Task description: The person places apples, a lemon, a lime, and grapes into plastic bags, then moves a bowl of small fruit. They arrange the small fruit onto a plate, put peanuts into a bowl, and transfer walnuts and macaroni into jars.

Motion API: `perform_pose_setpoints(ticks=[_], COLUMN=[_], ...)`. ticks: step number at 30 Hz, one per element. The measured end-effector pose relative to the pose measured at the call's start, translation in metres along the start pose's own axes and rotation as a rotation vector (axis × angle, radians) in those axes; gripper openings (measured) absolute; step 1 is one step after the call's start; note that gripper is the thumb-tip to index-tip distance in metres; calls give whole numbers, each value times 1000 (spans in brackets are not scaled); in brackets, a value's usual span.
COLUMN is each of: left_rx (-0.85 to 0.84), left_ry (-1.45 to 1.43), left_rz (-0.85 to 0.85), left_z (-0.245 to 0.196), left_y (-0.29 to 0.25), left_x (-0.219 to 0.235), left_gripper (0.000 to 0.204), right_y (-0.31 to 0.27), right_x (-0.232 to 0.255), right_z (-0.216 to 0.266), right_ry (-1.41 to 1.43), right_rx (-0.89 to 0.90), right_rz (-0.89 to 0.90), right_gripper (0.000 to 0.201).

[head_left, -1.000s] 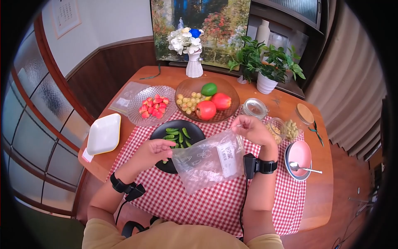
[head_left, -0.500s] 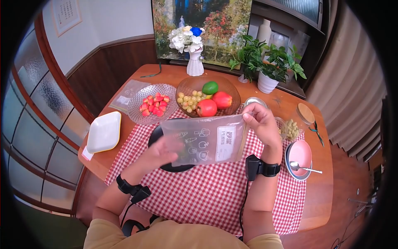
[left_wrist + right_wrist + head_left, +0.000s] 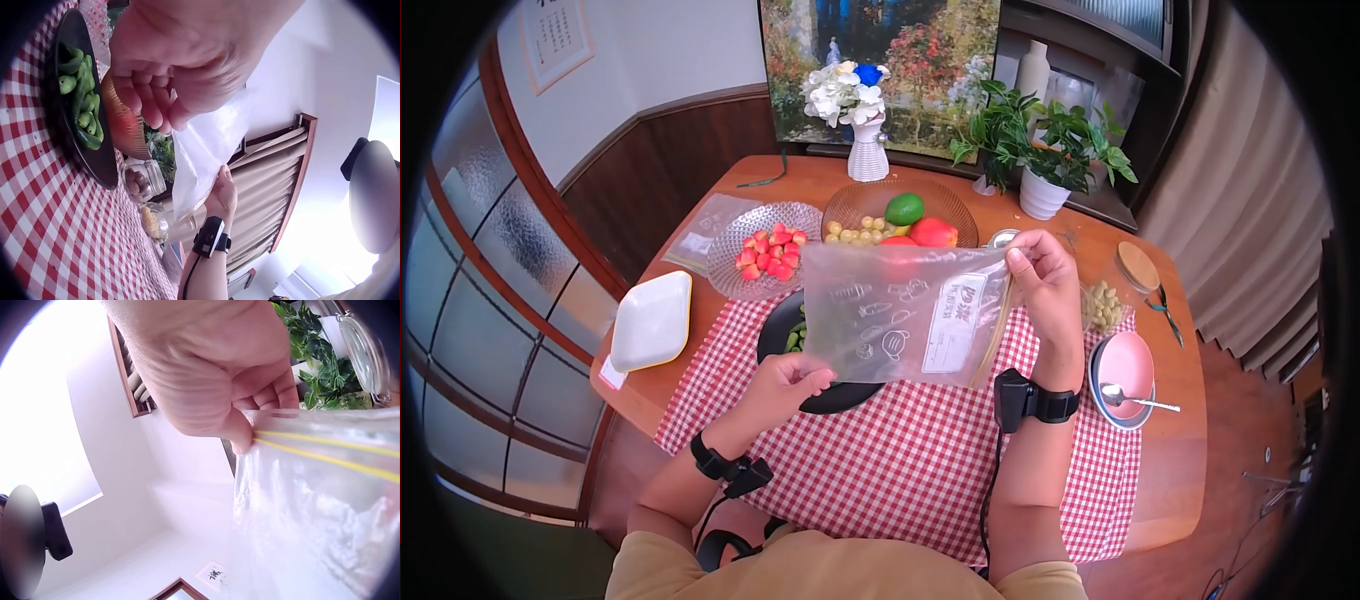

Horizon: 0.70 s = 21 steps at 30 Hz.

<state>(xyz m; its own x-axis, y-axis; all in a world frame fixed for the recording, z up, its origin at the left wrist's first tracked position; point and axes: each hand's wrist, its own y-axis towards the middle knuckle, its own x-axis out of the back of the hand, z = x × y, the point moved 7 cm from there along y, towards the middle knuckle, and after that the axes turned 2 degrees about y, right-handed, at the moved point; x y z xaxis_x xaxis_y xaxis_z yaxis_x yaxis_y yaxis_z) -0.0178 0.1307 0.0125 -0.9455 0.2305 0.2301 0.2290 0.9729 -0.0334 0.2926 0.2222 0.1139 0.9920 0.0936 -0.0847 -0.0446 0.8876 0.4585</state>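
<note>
A clear zip bag [image 3: 900,320] with white drawings and a printed label is stretched between both hands above the table. My right hand [image 3: 1045,285] pinches its upper right corner, thumb in front, by the yellow zip lines [image 3: 325,456] seen in the right wrist view. At the lower left corner, my left hand [image 3: 785,392] pinches the plastic between thumb and fingers. Behind the bag, a black plate [image 3: 840,398] is partly hidden; its green peppers [image 3: 84,100] show in the left wrist view. No contents are visible in the bag.
A glass bowl of strawberry-like red pieces [image 3: 770,254] and an amber fruit bowl [image 3: 855,205] stand behind. At left lies a white tray [image 3: 650,320]. Stacked bowls with a spoon [image 3: 1125,395] and a wooden-lidded jar [image 3: 1137,268] are at right. A checked cloth [image 3: 900,470] covers the table's middle.
My left hand has shifted from the bag's upper left edge to its lower left corner. My right hand has moved up and right, and the bag now hangs flatter and higher.
</note>
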Motion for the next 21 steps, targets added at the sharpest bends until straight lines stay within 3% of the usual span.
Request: perform_pose_setpoints(ticks=[6, 8, 11, 15, 20, 21], left_rx=[-16, -289, -194, -47, -159, -205], left_ry=[145, 84, -138, -100, -94, -80], left_rz=[56, 4, -9, -38, -213, -246], left_z=[-9, -38, -36, -52, -71, -79], left_y=[1, -3, -2, -6, -2, -4], left_x=[-5, -9, -3, 19, 81, 89], left_gripper=[26, 29, 29, 26, 24, 23], right_y=[-2, -6, -7, -5, -5, -5], right_x=[-5, -7, -16, -20, -18, -19], right_z=[10, 15, 16, 13, 5, 2], right_ry=[-5, -13, 2, 5, -88, -132], right_rx=[64, 47, 13, -32, -145, -160], right_rz=[-61, -4, 54, 30, -7, 39], right_gripper=[4, 5, 5, 12, 19, 29])
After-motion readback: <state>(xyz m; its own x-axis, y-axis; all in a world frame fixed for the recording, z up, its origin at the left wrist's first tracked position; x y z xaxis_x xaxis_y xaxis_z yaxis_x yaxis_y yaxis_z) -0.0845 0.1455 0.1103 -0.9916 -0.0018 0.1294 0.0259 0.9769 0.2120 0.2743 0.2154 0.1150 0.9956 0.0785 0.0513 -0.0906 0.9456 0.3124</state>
